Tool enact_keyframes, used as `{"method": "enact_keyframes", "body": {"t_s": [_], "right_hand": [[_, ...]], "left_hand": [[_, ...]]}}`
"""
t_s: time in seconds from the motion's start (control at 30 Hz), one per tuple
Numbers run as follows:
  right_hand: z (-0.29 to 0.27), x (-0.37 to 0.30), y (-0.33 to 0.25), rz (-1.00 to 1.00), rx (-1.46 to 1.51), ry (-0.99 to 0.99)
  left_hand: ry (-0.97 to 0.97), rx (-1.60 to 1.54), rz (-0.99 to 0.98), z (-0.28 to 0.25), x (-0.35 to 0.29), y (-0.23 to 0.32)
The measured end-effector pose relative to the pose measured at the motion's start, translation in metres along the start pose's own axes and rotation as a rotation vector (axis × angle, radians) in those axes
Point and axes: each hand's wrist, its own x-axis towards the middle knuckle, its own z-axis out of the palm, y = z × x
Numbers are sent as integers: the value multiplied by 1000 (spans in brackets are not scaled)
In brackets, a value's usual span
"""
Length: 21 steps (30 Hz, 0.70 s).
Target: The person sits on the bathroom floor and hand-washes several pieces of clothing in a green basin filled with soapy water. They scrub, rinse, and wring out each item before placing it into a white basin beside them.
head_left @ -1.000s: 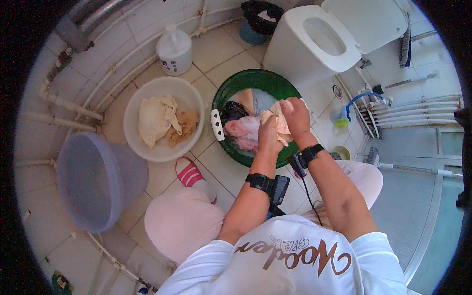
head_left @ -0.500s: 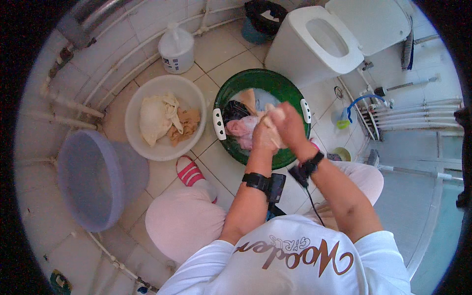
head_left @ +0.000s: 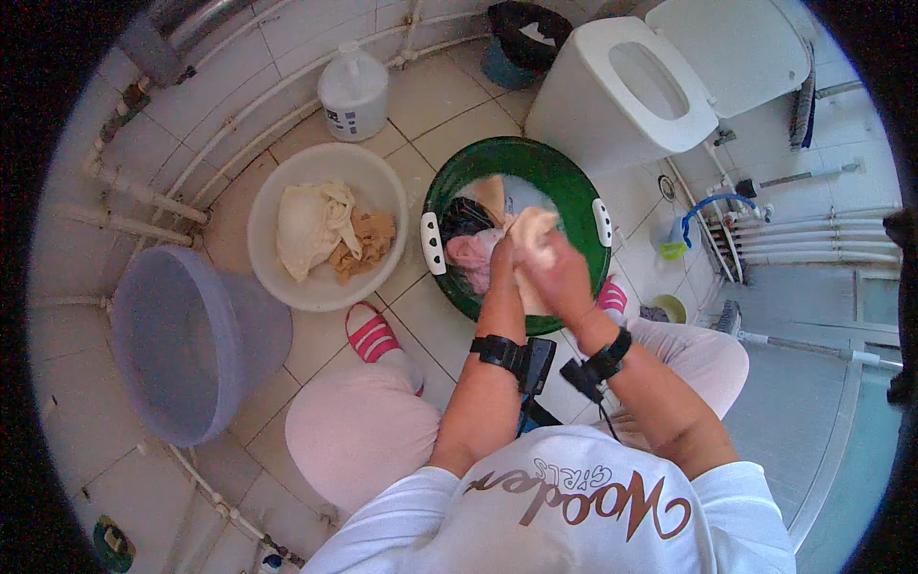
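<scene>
Both of my hands are closed on a cream-beige cloth, bunched between them over the green basin. My left hand grips it from the left; my right hand, blurred by motion, presses against it from the right. Part of the cloth hangs below the hands into the basin. Inside the basin, in cloudy water, lie a pink cloth beside my left hand, a dark patterned cloth behind it, and a tan cloth farther back. My fingers are partly hidden by the cloth.
Left of the basin stands a white tub holding cream and tan cloths. A pale purple bucket is tipped on its side nearer me. Behind are a translucent jug, a black-lined bin and a white toilet.
Both hands have shifted slightly, and the cloth now sticks up more above them. The whole view has moved a little. The hands keep their hold on the cloth.
</scene>
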Motion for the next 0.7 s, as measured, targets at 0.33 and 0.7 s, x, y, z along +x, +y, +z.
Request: {"method": "enact_keyframes", "body": {"t_s": [0.33, 0.7], "right_hand": [[-52, 58, 55, 385, 801, -463], [-32, 21, 24, -82, 103, -229]], "left_hand": [[164, 309, -211, 59, -15, -8], [186, 86, -213, 33, -13, -3]]}}
